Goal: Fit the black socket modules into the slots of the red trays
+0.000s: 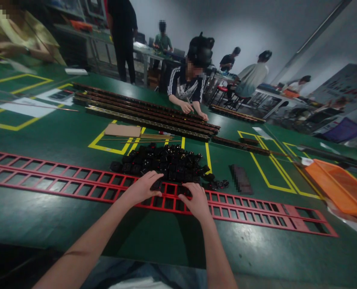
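Spanning most of the view, the green counter (pixel 256 249) carried the whole setup. A red ladder-like frame (pixel 170 196) lay flat on it: two rows of cells, long axis crosswise to the forearms, slanting from upper left to lower right. Beyond it, a stack of long dark strips (pixel 148 114) ran on a similar slant; a co-worker (pixel 186 82) was on the far side, hands at the strips. Orange tray (pixel 323 182) was off to the right, well apart from both hands.

Pile of black parts (pixel 169 160) sat between strips and frame, along the frame's far rail. Key relation: frame right under the hands, pile just ahead of the fingers, on the far side. Left hand (pixel 143 188) looked nearer to the pile, knuckles overlapping its near edge in view. Right hand (pixel 197 198) sat a touch lower in view, over the frame, just right of the bare cells between the two hands.

Left fingers: curved, thumb set apart from index, something dark in the gap. Right fingers: bent over the cells, thumb apart, dark in between too. Couldn't tell on either whether a part was pinched or just lay behind.
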`<act>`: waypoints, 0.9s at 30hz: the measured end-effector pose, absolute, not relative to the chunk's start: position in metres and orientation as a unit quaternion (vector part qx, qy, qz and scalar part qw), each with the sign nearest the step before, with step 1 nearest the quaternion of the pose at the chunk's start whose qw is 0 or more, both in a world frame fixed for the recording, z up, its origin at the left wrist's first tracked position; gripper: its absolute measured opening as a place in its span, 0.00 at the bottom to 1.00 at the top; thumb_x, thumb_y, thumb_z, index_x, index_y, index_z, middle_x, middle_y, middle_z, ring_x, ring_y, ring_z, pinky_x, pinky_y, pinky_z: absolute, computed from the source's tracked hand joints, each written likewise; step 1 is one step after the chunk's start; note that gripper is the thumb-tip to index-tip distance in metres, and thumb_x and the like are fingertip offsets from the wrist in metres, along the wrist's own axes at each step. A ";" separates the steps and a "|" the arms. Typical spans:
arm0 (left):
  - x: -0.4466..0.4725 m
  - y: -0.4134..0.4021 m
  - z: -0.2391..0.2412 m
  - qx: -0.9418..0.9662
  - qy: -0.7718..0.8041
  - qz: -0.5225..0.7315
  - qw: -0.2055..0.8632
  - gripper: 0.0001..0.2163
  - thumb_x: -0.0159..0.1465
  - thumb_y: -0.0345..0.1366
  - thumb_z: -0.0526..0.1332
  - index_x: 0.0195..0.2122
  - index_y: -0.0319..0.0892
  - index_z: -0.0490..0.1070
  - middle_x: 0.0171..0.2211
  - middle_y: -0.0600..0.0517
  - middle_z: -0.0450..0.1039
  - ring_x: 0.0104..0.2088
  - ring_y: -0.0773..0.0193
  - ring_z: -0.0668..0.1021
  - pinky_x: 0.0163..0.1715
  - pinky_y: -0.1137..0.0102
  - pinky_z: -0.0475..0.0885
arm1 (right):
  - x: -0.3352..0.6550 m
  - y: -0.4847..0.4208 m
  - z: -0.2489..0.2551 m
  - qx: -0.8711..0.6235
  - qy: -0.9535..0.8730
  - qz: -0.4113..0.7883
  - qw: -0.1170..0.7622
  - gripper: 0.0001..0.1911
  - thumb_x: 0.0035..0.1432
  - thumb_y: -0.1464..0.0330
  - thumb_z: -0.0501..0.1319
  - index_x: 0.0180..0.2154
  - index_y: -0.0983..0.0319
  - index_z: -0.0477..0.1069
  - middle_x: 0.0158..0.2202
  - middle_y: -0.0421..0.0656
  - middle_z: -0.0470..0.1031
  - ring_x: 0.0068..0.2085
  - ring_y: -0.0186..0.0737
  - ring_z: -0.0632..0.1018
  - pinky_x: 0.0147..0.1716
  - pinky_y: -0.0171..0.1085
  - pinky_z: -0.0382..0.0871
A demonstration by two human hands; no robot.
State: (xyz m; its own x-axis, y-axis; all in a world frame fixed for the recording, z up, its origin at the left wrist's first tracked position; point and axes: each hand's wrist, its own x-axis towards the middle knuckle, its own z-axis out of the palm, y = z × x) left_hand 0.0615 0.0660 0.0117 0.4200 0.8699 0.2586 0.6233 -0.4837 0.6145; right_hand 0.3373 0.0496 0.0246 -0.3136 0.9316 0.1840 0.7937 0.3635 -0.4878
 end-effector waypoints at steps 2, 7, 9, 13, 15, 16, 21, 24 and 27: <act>0.063 0.066 0.015 0.816 0.456 0.276 0.224 0.24 0.57 0.37 0.72 0.54 0.44 0.69 0.48 0.48 0.70 0.49 0.55 0.75 0.51 0.59 0.74 | 0.337 0.050 0.025 -0.542 -0.796 0.154 0.221 0.15 0.61 0.64 0.65 0.50 0.57 0.73 0.50 0.46 0.77 0.53 0.50 0.74 0.51 0.48 0.65; 0.064 0.066 0.013 0.813 0.447 0.291 0.233 0.19 0.59 0.34 0.70 0.50 0.44 0.70 0.49 0.49 0.69 0.49 0.57 0.75 0.51 0.61 0.75 | 0.337 0.051 0.025 -0.545 -0.797 0.152 0.212 0.16 0.60 0.64 0.67 0.50 0.57 0.73 0.50 0.45 0.78 0.53 0.49 0.74 0.50 0.46 0.65; 0.062 0.067 0.010 0.808 0.448 0.300 0.238 0.20 0.60 0.31 0.68 0.52 0.45 0.68 0.51 0.49 0.68 0.51 0.57 0.75 0.54 0.60 0.74 | 0.336 0.050 0.025 -0.546 -0.796 0.152 0.212 0.17 0.60 0.64 0.67 0.50 0.57 0.73 0.50 0.44 0.78 0.52 0.48 0.74 0.49 0.46 0.64; 0.059 0.066 0.009 0.800 0.445 0.319 0.244 0.21 0.61 0.27 0.65 0.55 0.46 0.66 0.54 0.48 0.67 0.55 0.57 0.73 0.59 0.58 0.70 | 0.335 0.049 0.026 -0.545 -0.795 0.152 0.217 0.16 0.60 0.64 0.67 0.50 0.57 0.73 0.50 0.44 0.77 0.52 0.47 0.74 0.50 0.46 0.63; 0.063 0.064 0.014 0.797 0.442 0.328 0.248 0.20 0.62 0.28 0.64 0.55 0.46 0.66 0.53 0.47 0.67 0.55 0.56 0.73 0.59 0.57 0.70 | 0.335 0.049 0.027 -0.546 -0.794 0.155 0.219 0.16 0.61 0.64 0.67 0.50 0.57 0.73 0.50 0.44 0.77 0.52 0.47 0.74 0.50 0.46 0.63; 0.067 0.062 0.017 0.796 0.437 0.333 0.254 0.20 0.63 0.28 0.64 0.55 0.46 0.66 0.53 0.47 0.67 0.55 0.56 0.73 0.58 0.57 0.70 | 0.335 0.049 0.026 -0.546 -0.793 0.156 0.220 0.16 0.61 0.64 0.66 0.50 0.57 0.73 0.50 0.44 0.77 0.52 0.47 0.74 0.50 0.46 0.63; 0.100 0.052 0.032 0.801 0.404 0.335 0.287 0.17 0.61 0.33 0.68 0.50 0.44 0.68 0.48 0.47 0.69 0.49 0.58 0.76 0.51 0.62 0.74 | 0.336 0.052 0.023 -0.542 -0.798 0.149 0.216 0.15 0.59 0.67 0.66 0.49 0.57 0.73 0.49 0.44 0.78 0.51 0.47 0.74 0.48 0.45 0.63; 0.115 0.052 0.036 0.807 0.425 0.318 0.258 0.15 0.61 0.36 0.69 0.47 0.43 0.69 0.46 0.48 0.69 0.45 0.58 0.76 0.47 0.63 0.74 | 0.336 0.051 0.023 -0.540 -0.800 0.145 0.217 0.16 0.59 0.69 0.65 0.49 0.57 0.73 0.49 0.45 0.78 0.51 0.47 0.74 0.48 0.46 0.64; 0.120 0.056 0.036 0.831 0.430 0.274 0.222 0.13 0.61 0.36 0.68 0.45 0.43 0.69 0.44 0.49 0.70 0.45 0.56 0.75 0.45 0.62 0.74 | 0.336 0.050 0.025 -0.542 -0.797 0.151 0.218 0.17 0.59 0.69 0.65 0.50 0.57 0.73 0.50 0.45 0.78 0.52 0.47 0.74 0.50 0.46 0.64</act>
State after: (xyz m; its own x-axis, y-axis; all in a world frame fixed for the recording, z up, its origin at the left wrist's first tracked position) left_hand 0.1204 0.0558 0.0365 0.4798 0.8370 0.2631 0.5936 -0.5305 0.6052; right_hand 0.3360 0.0500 0.0249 -0.3161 0.9306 0.1844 0.7988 0.3659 -0.4774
